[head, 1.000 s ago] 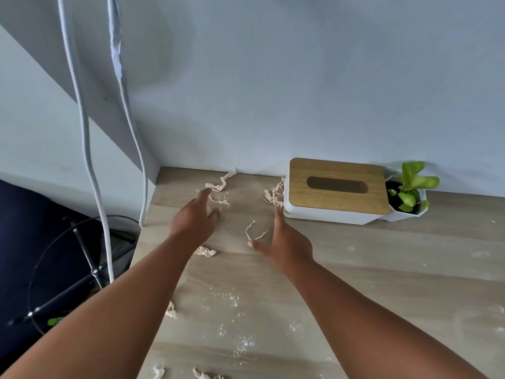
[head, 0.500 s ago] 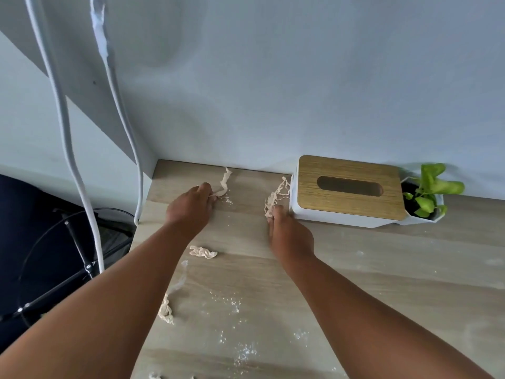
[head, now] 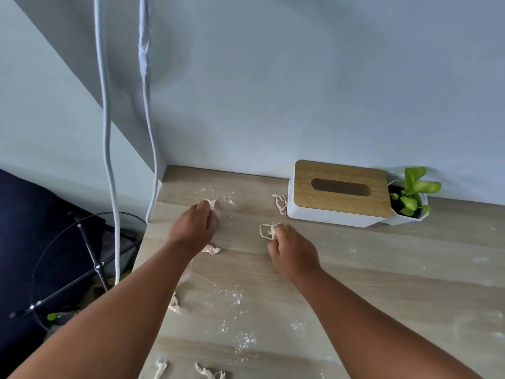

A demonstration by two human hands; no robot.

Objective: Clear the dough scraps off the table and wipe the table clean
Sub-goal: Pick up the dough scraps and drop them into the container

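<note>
On the wooden table (head: 382, 272) my left hand (head: 195, 228) curls its fingers round a pale dough scrap (head: 210, 203) near the back left corner. My right hand (head: 291, 251) pinches a loopy dough strip (head: 267, 231) in the middle of the table. Another thin strip (head: 280, 203) lies against the tissue box. Loose scraps lie under my left wrist (head: 211, 250), by my left forearm (head: 174, 303) and at the near edge (head: 209, 374). Flour dust (head: 229, 199) speckles the wood.
A white tissue box with a wooden lid (head: 338, 192) stands against the back wall, with a small potted plant (head: 410, 199) to its right. Two white cables (head: 109, 149) hang down past the table's left edge, above a black wire stand (head: 90, 258) on the floor.
Both hands have drawn back from the wall toward me, each bringing a dough scrap along. One strip stays by the tissue box, and flour shows where the left scrap lay.
</note>
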